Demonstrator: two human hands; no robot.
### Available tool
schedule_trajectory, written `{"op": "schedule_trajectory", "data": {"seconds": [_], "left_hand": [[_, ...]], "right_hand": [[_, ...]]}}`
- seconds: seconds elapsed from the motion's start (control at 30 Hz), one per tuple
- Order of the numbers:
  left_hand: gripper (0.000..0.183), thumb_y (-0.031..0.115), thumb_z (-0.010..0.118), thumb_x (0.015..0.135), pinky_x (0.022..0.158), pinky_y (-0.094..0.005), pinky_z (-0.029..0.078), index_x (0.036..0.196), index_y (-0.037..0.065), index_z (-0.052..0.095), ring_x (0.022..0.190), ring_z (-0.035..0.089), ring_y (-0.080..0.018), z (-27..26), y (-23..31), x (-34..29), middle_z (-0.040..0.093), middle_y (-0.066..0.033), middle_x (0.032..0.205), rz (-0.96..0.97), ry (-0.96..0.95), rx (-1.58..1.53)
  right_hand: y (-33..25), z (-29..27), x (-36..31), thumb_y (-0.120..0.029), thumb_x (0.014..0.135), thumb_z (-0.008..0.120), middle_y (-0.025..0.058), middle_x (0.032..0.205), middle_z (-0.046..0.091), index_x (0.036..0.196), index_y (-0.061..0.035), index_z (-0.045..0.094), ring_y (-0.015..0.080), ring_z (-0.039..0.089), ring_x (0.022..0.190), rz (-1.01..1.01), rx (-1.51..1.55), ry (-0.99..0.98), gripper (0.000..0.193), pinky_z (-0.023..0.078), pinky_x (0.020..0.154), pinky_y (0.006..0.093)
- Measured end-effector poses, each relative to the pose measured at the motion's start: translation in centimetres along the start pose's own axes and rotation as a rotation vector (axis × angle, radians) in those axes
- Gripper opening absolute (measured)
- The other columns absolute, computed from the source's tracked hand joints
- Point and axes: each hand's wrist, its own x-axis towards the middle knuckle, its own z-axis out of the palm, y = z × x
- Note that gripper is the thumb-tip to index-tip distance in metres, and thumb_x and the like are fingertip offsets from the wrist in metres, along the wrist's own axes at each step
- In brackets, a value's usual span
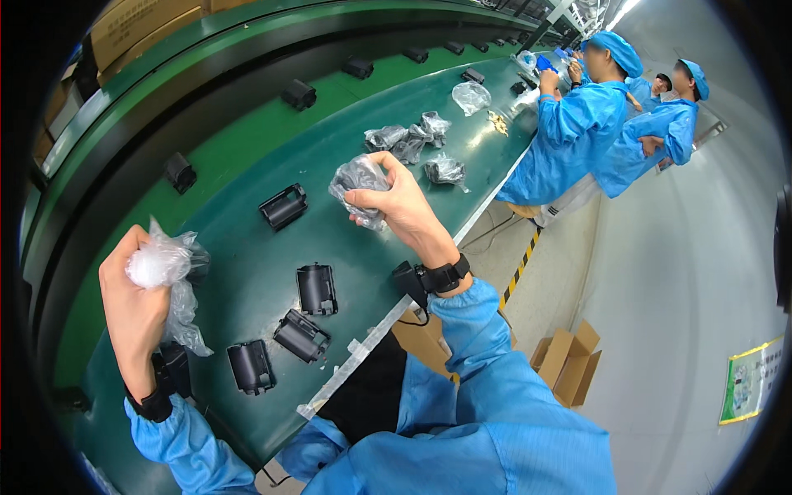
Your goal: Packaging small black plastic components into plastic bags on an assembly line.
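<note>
My left hand (136,305) is closed around crumpled clear plastic bags (183,318) at the left of the green work table. In my right hand (403,202) is a bagged black part (358,186), a dark piece showing through clear plastic, gripped between thumb and fingers above the table. Between my hands lies one bare black plastic housing (283,206). Nearer to me are three more: an upright-looking housing (317,289), a tilted housing (302,335) and a third housing (251,366). Beyond my right hand sit several bagged black parts (408,140) and a separate bagged part (445,170).
A green conveyor (223,136) carrying several spaced black housings runs along the far side. Farther down the table lie an empty clear bag (471,97) and small yellowish pieces (497,122). A co-worker in blue (577,124) works there. An open cardboard box (568,363) stands at right.
</note>
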Motion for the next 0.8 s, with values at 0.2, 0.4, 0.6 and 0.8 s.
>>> {"op": "schedule_trajectory", "data": {"seconds": [0.2, 0.4, 0.6, 0.8], "left_hand": [[0.028, 0.025, 0.07, 0.09, 0.075, -0.0271, 0.047, 0.099, -0.001, 0.073, 0.081, 0.062, -0.0126, -0.3, -1.1, 0.7, 0.071, -0.0054, 0.09, 0.029, 0.052, -0.374], [0.026, 0.025, 0.067, 0.093, 0.079, -0.0288, 0.049, 0.097, 0.0, 0.072, 0.088, 0.064, -0.0136, -1.0, -1.9, 0.9, 0.073, -0.0084, 0.099, -0.064, -0.021, -0.598], [0.02, 0.018, 0.072, 0.089, 0.063, -0.0236, 0.038, 0.083, 0.007, 0.057, 0.066, 0.046, -0.0065, -1.5, -1.0, 0.6, 0.051, 0.0043, 0.073, 0.014, 0.187, -0.686], [0.027, 0.006, 0.064, 0.056, 0.068, -0.0248, 0.04, 0.076, 0.004, 0.045, 0.074, 0.049, -0.0133, 0.2, 0.2, 0.5, 0.053, -0.0028, 0.08, 0.349, 0.018, -0.454]], "right_hand": [[-1.4, 0.3, -1.1, -0.002, 0.078, 0.079, 0.0111, 0.101, 0.069, 0.116, -0.0018, 0.057, 0.0158, 0.068, 0.08, 0.02, -0.034, 0.002, 0.044, 0.057, 0.061, 0.03], [-0.3, 1.1, -1.0, -0.004, 0.081, 0.078, 0.01, 0.101, 0.069, 0.118, -0.0001, 0.058, 0.0139, 0.067, 0.079, 0.029, -0.022, -0.076, 0.042, 0.056, 0.061, 0.0285], [-0.6, 2.3, -1.1, -0.015, 0.091, 0.072, 0.0089, 0.099, 0.07, 0.117, 0.0012, 0.06, 0.015, 0.067, 0.076, 0.07, 0.134, -0.147, 0.033, 0.056, 0.061, 0.0292], [-0.6, 4.8, -1.5, -0.02, 0.097, 0.062, 0.0112, 0.094, 0.071, 0.11, 0.0004, 0.063, 0.0184, 0.069, 0.074, 0.152, 0.351, -0.189, 0.024, 0.058, 0.064, 0.0327]]}}
